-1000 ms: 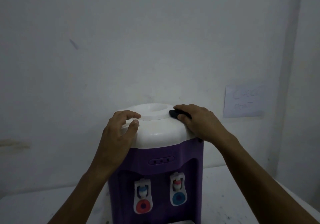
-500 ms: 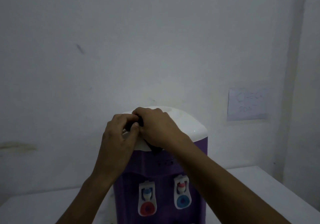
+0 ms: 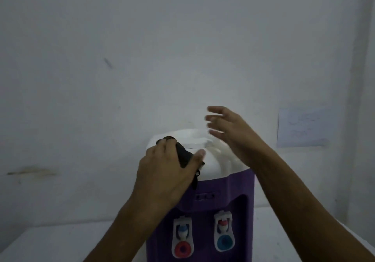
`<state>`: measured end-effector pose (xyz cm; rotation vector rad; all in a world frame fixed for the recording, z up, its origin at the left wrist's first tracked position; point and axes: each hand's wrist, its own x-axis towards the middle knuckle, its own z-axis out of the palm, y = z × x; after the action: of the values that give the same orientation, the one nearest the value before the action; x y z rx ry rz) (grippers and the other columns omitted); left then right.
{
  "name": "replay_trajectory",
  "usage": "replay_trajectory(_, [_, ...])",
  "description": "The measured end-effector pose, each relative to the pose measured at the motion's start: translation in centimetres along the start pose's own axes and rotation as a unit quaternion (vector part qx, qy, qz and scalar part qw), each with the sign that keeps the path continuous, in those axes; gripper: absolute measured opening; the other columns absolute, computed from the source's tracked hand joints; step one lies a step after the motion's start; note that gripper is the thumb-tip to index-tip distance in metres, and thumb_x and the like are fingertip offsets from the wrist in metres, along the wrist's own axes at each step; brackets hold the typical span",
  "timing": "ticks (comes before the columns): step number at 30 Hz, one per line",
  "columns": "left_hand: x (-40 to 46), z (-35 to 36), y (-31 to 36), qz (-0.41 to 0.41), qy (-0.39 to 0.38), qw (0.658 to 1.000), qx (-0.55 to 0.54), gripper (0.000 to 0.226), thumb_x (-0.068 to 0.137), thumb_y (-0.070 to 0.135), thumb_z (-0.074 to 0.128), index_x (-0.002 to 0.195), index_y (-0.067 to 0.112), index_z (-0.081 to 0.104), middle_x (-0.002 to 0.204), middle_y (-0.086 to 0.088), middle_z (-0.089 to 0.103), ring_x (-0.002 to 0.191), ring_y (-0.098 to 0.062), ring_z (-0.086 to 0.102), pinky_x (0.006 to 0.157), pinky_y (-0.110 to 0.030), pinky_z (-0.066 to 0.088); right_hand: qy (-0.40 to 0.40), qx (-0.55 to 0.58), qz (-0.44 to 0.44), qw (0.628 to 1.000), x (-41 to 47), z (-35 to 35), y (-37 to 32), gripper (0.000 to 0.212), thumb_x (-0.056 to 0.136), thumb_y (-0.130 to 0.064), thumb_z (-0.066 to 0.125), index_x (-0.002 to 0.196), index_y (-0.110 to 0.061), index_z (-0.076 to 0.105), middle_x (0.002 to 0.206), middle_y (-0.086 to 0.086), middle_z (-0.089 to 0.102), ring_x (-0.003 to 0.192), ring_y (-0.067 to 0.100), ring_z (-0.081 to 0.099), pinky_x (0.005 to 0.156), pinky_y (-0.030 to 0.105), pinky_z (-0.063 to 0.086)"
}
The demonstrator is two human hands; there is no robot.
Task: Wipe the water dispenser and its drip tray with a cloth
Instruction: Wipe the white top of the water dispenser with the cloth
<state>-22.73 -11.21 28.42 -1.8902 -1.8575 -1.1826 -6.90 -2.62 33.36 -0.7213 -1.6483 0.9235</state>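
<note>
Nearest, the water dispenser (image 3: 205,211) stands on a pale desk (image 3: 50,243) — purple body, white top, two taps with a red and a blue disc. Left hand (image 3: 168,172) is clamped on a dark cloth (image 3: 185,156) at the top's front-left edge. Right hand (image 3: 233,133) hovers above the top, fingers spread, blurred, holding nothing. Behind, a paper note (image 3: 302,127) on the wall (image 3: 142,48) — writing unreadable.

A plain white wall (image 3: 182,48) filled the background. A pale paper note (image 3: 303,126) was fixed to it at right, its writing illegible. A white table (image 3: 50,243) lay below the wall.
</note>
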Motion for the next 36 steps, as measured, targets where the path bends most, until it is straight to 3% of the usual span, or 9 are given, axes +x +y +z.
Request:
replay_trajectory(3, [0.1, 1.5, 1.0, -0.008, -0.050, 0.995, 0.085, 0.091, 0.072, 0.082, 0.025, 0.139, 0.020, 0.031, 0.149, -0.002, 0.031, 0.136, -0.024, 0.028, 0.110, -0.044, 0.032, 0.105, -0.047, 0.003, 0.993, 0.0, -2.7, 1.6, 0.025, 0.099, -0.016, 0.044, 0.120, -0.022, 0.057, 0.120, -0.004, 0.059, 0.106, 0.011, 0.058, 0.078, 0.018, 0.048])
replay_trajectory(5, [0.1, 1.8, 0.9, 0.010, -0.044, 0.994, 0.097, 0.083, 0.079, 0.072, 0.036, 0.143, 0.019, 0.025, 0.155, -0.001, 0.018, 0.141, -0.024, 0.017, 0.114, -0.043, 0.026, 0.130, -0.049, 0.018, 0.990, -0.1, -3.5, 2.7, 0.024, 0.099, -0.014, 0.043, 0.114, -0.021, 0.060, 0.116, -0.004, 0.061, 0.104, 0.012, 0.059, 0.077, 0.018, 0.048])
replay_trajectory(10, [0.7, 1.3, -2.4, 0.031, -0.046, 0.998, -0.005, 0.061, 0.078, 0.057, 0.044, 0.133, 0.031, 0.043, 0.142, 0.001, 0.035, 0.131, -0.020, 0.034, 0.102, -0.036, 0.041, 0.154, -0.106, 0.023, 0.982, -0.2, -4.1, 4.8, 0.023, 0.096, -0.018, 0.046, 0.108, -0.028, 0.063, 0.108, -0.016, 0.061, 0.104, 0.010, 0.058, 0.097, 0.033, 0.047])
replay_trajectory(14, [1.2, 0.3, -3.0, 0.036, -0.048, 0.997, -0.044, 0.036, 0.086, 0.039, 0.054, 0.121, 0.033, 0.054, 0.116, 0.011, 0.048, 0.105, -0.011, 0.050, 0.081, -0.022, 0.040, 0.169, -0.112, 0.001, 0.979, -0.4, -3.9, 5.2, 0.022, 0.096, -0.020, 0.047, 0.108, -0.030, 0.062, 0.103, -0.024, 0.059, 0.107, 0.009, 0.057, 0.097, 0.030, 0.046])
replay_trajectory(17, [1.0, -0.4, -2.7, 0.098, -0.092, 0.989, -0.062, 0.048, 0.078, 0.050, 0.048, 0.123, 0.034, 0.053, 0.126, 0.017, 0.049, 0.107, -0.004, 0.049, 0.091, -0.021, 0.042, 0.186, -0.077, -0.007, 0.979, -0.8, -4.2, 5.3, 0.023, 0.097, -0.019, 0.047, 0.112, -0.027, 0.062, 0.111, -0.016, 0.061, 0.102, 0.009, 0.059, 0.094, 0.031, 0.049])
replay_trajectory(20, [0.7, -0.3, -1.3, 0.156, -0.121, 0.979, -0.054, 0.066, 0.066, 0.059, 0.032, 0.127, 0.039, 0.048, 0.127, 0.032, 0.036, 0.113, 0.010, 0.036, 0.094, -0.006, 0.028, 0.202, -0.051, -0.014, 0.978, -1.4, -4.9, 5.5, 0.023, 0.096, -0.016, 0.048, 0.113, -0.022, 0.062, 0.116, -0.008, 0.062, 0.103, 0.011, 0.059, 0.093, 0.032, 0.051])
replay_trajectory(24, [2.4, 0.8, 1.0, 0.193, -0.172, 0.965, -0.038, 0.067, 0.063, 0.063, 0.026, 0.126, 0.045, 0.045, 0.129, 0.037, 0.026, 0.128, 0.012, 0.015, 0.106, -0.017, 0.018, 0.199, -0.050, -0.024, 0.978, -2.2, -5.4, 5.8, 0.022, 0.096, -0.017, 0.048, 0.112, -0.023, 0.062, 0.113, -0.009, 0.062, 0.102, 0.009, 0.059, 0.094, 0.034, 0.051])
replay_trajectory(30, [7.6, 3.7, 4.4, 0.232, -0.231, 0.945, 0.007, 0.045, 0.075, 0.055, 0.038, 0.113, 0.041, 0.056, 0.116, 0.019, 0.053, 0.100, 0.001, 0.047, 0.080, -0.013, 0.035, 0.177, -0.102, -0.074, 0.976, -3.6, -5.6, 6.6, 0.019, 0.096, -0.020, 0.048, 0.106, -0.030, 0.060, 0.105, -0.022, 0.059, 0.097, -0.010, 0.054, 0.075, 0.007, 0.043])
replay_trajectory(36, [13.6, 7.2, 5.5, 0.142, -0.284, 0.943, 0.099, 0.047, 0.079, 0.063, 0.036, 0.100, 0.027, 0.058, 0.097, 0.005, 0.064, 0.088, -0.015, 0.058, 0.083, -0.037, 0.048, 0.175, -0.134, -0.129, 0.967, -3.2, -4.6, 6.9, 0.016, 0.097, -0.021, 0.046, 0.103, -0.031, 0.057, 0.100, -0.026, 0.054, 0.093, -0.017, 0.050, 0.074, -0.001, 0.039])
